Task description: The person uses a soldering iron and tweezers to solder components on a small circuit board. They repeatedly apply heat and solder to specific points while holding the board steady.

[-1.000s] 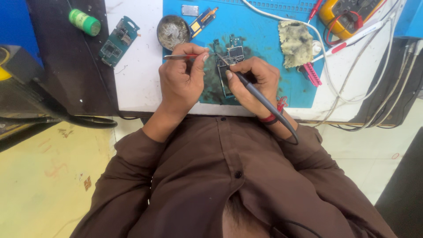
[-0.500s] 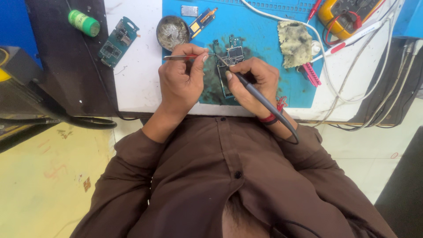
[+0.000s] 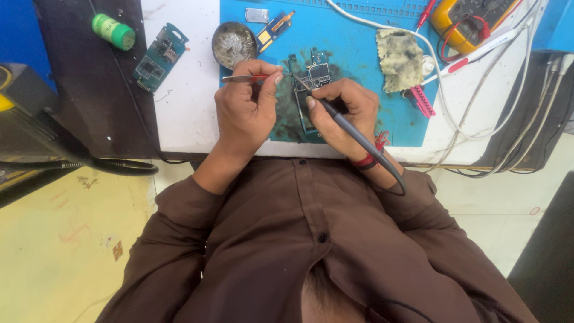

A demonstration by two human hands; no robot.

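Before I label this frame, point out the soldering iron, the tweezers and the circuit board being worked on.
soldering iron (image 3: 350,127), head view, grey handle.
tweezers (image 3: 239,78), head view, metal shaft.
circuit board (image 3: 318,74), head view, upper end.

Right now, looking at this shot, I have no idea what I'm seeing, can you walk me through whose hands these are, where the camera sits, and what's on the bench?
The camera sits on a person's head and looks down over their brown shirt at a workbench. Both hands are their own. The left hand pinches thin tweezers in its fingers. The right hand holds a grey pen-shaped tool with a cord, its tip on a small circuit board. The board lies on a stained blue mat. Around it are a round tin of wire wool, a dirty yellow sponge, a yellow meter with leads, a second green circuit board and a green cylinder.
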